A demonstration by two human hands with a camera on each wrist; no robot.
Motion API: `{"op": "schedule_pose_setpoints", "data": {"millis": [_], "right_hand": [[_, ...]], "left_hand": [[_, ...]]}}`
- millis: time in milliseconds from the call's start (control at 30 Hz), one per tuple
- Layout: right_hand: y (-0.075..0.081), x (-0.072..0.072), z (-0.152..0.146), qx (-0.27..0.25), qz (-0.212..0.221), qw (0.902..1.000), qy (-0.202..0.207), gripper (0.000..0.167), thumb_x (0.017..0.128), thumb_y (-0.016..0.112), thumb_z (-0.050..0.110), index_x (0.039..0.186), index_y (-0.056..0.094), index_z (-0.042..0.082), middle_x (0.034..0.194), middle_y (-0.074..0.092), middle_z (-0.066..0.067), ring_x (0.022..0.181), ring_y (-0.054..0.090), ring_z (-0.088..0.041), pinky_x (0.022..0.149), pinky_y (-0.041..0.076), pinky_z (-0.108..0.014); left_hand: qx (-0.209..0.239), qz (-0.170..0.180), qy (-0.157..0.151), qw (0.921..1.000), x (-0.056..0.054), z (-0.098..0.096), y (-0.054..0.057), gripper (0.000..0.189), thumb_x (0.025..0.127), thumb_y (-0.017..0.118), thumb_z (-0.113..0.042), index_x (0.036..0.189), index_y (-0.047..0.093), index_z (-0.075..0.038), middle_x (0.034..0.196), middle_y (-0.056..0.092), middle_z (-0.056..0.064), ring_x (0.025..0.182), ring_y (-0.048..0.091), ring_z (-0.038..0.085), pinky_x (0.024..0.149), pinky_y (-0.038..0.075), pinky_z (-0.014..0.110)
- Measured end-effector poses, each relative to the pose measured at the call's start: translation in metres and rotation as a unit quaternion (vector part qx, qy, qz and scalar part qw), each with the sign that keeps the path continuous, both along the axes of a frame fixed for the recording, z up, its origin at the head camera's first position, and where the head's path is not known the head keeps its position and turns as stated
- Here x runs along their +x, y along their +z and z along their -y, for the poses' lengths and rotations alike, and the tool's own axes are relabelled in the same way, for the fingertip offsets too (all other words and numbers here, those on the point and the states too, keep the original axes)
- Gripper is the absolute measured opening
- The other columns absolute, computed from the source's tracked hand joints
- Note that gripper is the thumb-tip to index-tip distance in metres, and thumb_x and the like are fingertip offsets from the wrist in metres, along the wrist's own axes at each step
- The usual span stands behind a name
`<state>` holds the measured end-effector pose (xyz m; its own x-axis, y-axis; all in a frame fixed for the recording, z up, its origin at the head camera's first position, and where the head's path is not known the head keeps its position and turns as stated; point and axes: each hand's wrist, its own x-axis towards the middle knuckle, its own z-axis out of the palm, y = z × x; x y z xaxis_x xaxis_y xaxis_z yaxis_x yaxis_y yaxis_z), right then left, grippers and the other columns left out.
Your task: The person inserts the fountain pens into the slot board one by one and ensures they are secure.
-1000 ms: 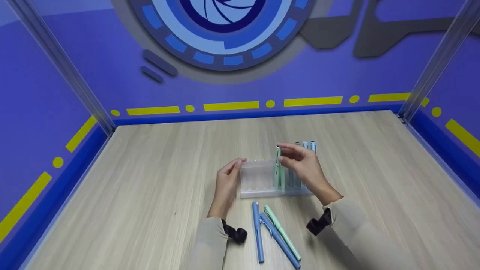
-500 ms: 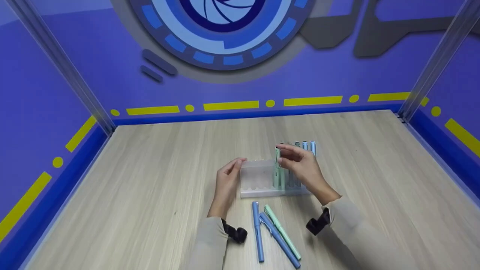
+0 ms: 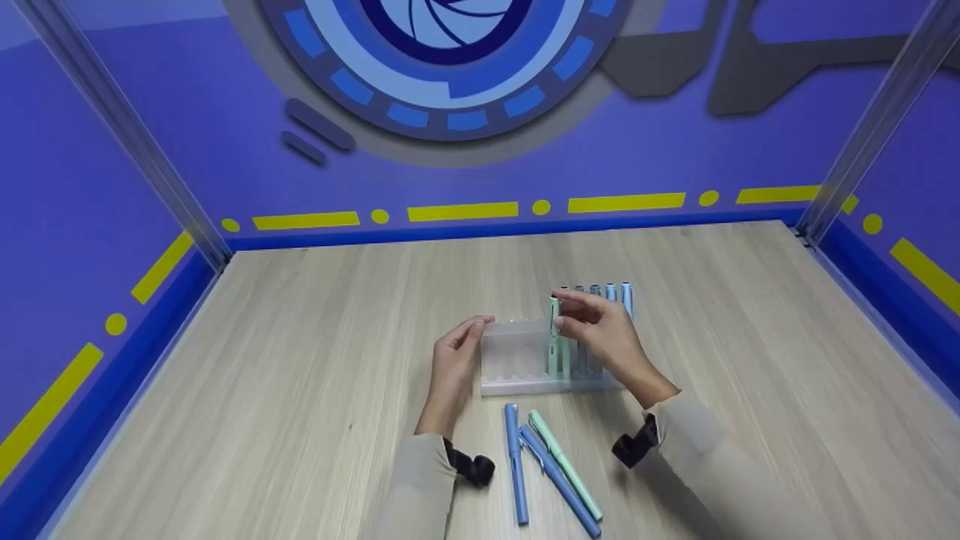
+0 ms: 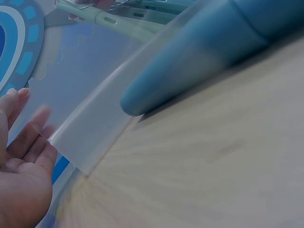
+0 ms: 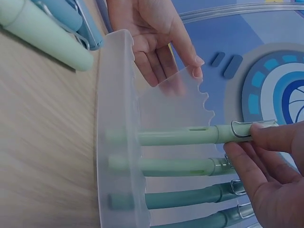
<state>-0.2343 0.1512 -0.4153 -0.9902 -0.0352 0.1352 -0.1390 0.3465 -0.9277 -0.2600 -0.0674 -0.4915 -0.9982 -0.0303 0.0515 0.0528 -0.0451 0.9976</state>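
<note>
A translucent pen rack with a notched back panel stands upright on the table. My left hand pinches its upper left corner between thumb and fingers; the other fingers lie behind the panel in the right wrist view. With thumb and fingertips, my right hand grips the cap of a light green pen. That pen stands upright, its lower end inside the rack's base. Beside it stand a second light green pen, a teal pen and several more toward the right, partly hidden by my right hand.
On the table in front of the rack lie a blue pen, a second blue pen and a light green pen, the last two side by side. Blue panels wall the table at the back and sides.
My right hand has shifted slightly left and down with the light green pen, which sits a little lower. The left hand and the rack have stayed still.
</note>
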Motion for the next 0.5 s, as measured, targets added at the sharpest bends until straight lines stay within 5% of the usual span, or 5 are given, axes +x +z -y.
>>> {"op": "schedule_pose_setpoints", "data": {"millis": [267,500], "right_hand": [[0.0012,-0.0010,0.0009,0.054,-0.086,0.9948,0.012,0.039,0.084,0.069,-0.001,0.123,0.064,0.006,0.117,0.067,-0.013,0.103,0.068,-0.026,0.082,0.058,-0.025],[0.0016,-0.0020,0.0018,0.134,-0.186,0.9734,0.012,0.037,0.080,0.073,-0.003,0.116,0.068,0.005,0.111,0.068,-0.010,0.095,0.068,-0.024,0.082,0.059,-0.034]], "left_hand": [[-0.001,0.007,0.003,1.0000,0.0002,0.0001,-0.0002,0.034,0.095,0.057,-0.040,0.114,0.069,-0.014,0.125,0.065,0.001,0.128,0.052,0.017,0.112,0.039,0.031],[-0.001,0.002,0.007,1.0000,0.0000,-0.0007,0.0001,0.034,0.094,0.058,-0.040,0.113,0.070,-0.014,0.122,0.066,0.001,0.126,0.053,0.016,0.111,0.041,0.032]]}}
